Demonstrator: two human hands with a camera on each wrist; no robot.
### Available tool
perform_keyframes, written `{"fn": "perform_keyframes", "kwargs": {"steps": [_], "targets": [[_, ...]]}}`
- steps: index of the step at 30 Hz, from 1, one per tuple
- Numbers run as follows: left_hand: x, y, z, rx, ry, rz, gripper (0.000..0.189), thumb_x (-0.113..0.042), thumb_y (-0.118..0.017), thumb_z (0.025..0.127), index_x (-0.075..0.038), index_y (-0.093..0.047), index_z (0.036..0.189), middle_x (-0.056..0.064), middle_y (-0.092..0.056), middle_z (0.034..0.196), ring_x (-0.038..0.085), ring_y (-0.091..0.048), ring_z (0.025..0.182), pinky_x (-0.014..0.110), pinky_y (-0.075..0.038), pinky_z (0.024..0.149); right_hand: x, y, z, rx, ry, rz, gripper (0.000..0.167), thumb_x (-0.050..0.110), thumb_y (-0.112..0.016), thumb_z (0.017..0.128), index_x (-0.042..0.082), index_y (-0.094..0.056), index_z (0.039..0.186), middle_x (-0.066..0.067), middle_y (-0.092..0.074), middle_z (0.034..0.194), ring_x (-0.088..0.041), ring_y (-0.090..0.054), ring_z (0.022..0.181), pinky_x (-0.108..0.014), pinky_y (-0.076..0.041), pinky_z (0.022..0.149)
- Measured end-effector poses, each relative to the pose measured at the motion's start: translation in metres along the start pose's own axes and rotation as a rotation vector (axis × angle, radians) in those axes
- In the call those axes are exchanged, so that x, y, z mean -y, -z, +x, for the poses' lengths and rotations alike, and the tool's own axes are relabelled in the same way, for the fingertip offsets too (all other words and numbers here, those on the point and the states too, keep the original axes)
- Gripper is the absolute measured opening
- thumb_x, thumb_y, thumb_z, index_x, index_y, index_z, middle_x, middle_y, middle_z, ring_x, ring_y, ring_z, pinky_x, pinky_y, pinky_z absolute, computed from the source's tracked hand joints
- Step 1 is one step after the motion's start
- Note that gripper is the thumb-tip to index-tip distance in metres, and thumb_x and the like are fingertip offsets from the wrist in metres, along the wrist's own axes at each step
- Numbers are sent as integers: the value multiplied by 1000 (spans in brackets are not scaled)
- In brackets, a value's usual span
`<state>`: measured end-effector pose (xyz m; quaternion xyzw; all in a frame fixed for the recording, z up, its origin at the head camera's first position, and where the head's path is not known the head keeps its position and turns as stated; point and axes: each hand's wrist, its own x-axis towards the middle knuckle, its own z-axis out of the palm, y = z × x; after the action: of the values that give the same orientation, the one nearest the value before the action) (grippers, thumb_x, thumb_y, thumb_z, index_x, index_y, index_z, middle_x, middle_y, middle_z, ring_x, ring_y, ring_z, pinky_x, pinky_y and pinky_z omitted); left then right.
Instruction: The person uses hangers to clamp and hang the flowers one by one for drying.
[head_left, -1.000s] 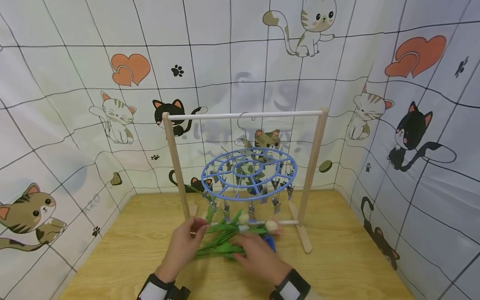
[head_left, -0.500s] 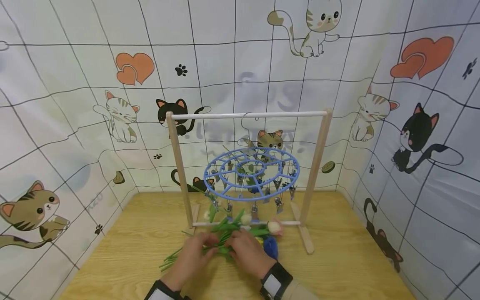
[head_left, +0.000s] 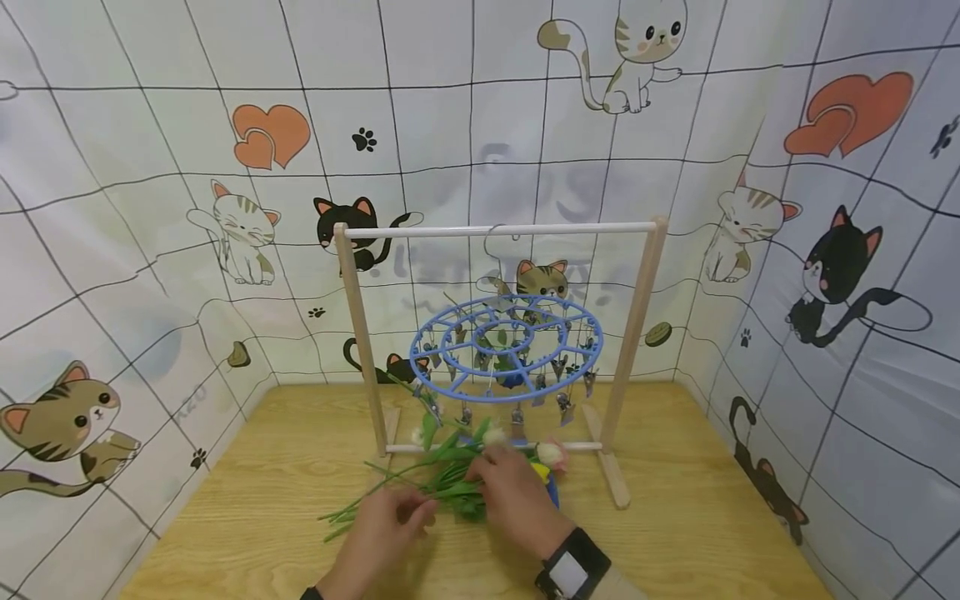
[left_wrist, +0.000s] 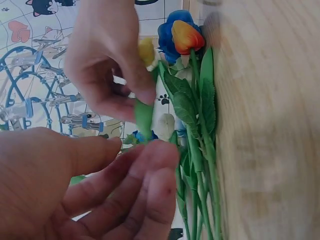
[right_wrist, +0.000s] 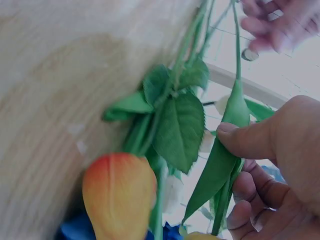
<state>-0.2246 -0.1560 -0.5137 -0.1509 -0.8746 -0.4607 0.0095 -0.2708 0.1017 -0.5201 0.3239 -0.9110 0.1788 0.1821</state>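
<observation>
Cat-print cloth (head_left: 450,125) walls in the space behind the rack (head_left: 635,333); the wooden table (head_left: 247,500) extends under the rack and to both sides of it. A blue ring hanger (head_left: 491,400) hangs from the rack's top bar.

The flower bundle (head_left: 450,475) lies in front of the rack's low rail, cut ends reaching forward and left of its left foot, blooms toward its right foot.

Hands, both in front of the rack. Right hand (head_left: 517,500): thumb and fingers pinch one leafy stem (right_wrist: 212,167), held clear of the bundle. Left hand (head_left: 386,533): fingers loosely bent, thumb apart from fingertips, no hold visible; contact with the stem I cannot confirm.

Change: half a second ago the two hands met over the bundle. Now they are parted, the left lower and farther from the rack, the right a little nearer the low rail. Reading: one flower is probably singled out now, the others left lying loose.

Blooms, near the rack's right foot: blue bloom (left_wrist: 167,32), orange tulip (right_wrist: 120,195), yellow bloom (head_left: 542,472), the last partly masked by the right hand.

Smallest: metal clips (head_left: 564,406), dangling between the rack's posts.
</observation>
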Motion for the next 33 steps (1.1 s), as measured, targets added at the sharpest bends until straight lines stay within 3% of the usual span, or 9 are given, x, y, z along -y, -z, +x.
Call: {"fn": "perform_keyframes", "kwargs": {"steps": [4,7,10,12,17,21,26,30,33], "targets": [[5,1,-3,11,42,-55,32,-27,-74,117,3,-85,118,13,-89,101,21,-85,81,23,-68,72,-2,11,-5,-54,-38,70,26,-4,-86,101,17,-80,116,0,-73,112,-22,-72,108,-41,-66,96],[3,0,-4,-30,97,-112,42,-36,-73,117,3,-82,130,12,-89,110,19,-86,90,27,-71,78,-1,19,-9,-63,-83,126,26,-2,-86,101,17,-79,117,1,-74,114,-22,-72,110,-42,-64,94],[-3,-3,-1,-98,112,-186,47,-41,-74,116,1,-81,134,13,-90,113,20,-88,98,33,-73,86,1,27,-12,-63,-124,181,26,0,-85,103,20,-78,118,4,-75,117,-22,-72,115,-42,-63,95],[-9,-5,1,-146,103,-239,43,-40,-75,116,-2,-83,133,12,-91,111,19,-89,100,33,-73,93,3,30,-13,-65,-135,212,26,1,-86,103,21,-78,118,5,-75,118,-22,-73,117,-41,-64,95],[-23,-9,7,-244,59,-414,22,-24,-79,114,-6,-88,124,11,-91,108,16,-89,100,33,-73,95,8,34,-14,-102,-115,256,27,1,-88,101,21,-77,116,4,-76,117,-21,-75,113,-34,-65,91],[-31,-11,8,-316,15,-450,11,-17,-82,111,-8,-89,114,8,-91,106,14,-88,100,29,-72,93,12,36,-13,-123,-101,272,27,2,-90,99,20,-77,115,2,-76,116,-18,-76,108,-30,-65,87],[-40,-10,8,-393,-118,-373,6,-10,-83,108,-13,-89,109,7,-91,106,11,-87,97,24,-70,90,17,44,-15,-151,-80,323,25,7,-91,102,21,-79,119,4,-76,118,-13,-74,100,-29,-66,83],[-48,-8,8,-435,-306,-273,17,1,-84,103,-14,-88,111,6,-90,109,9,-87,99,23,-70,87,23,56,-19,-254,-5,372,23,10,-89,104,19,-79,122,4,-79,118,-8,-73,97,-30,-66,80],[-55,-7,9,-470,-460,-145,25,4,-87,99,-18,-88,111,1,-89,108,8,-86,100,20,-69,86,29,66,-20,-365,66,388,24,7,-89,104,20,-80,121,6,-81,113,-3,-74,94,-31,-66,82]]}}
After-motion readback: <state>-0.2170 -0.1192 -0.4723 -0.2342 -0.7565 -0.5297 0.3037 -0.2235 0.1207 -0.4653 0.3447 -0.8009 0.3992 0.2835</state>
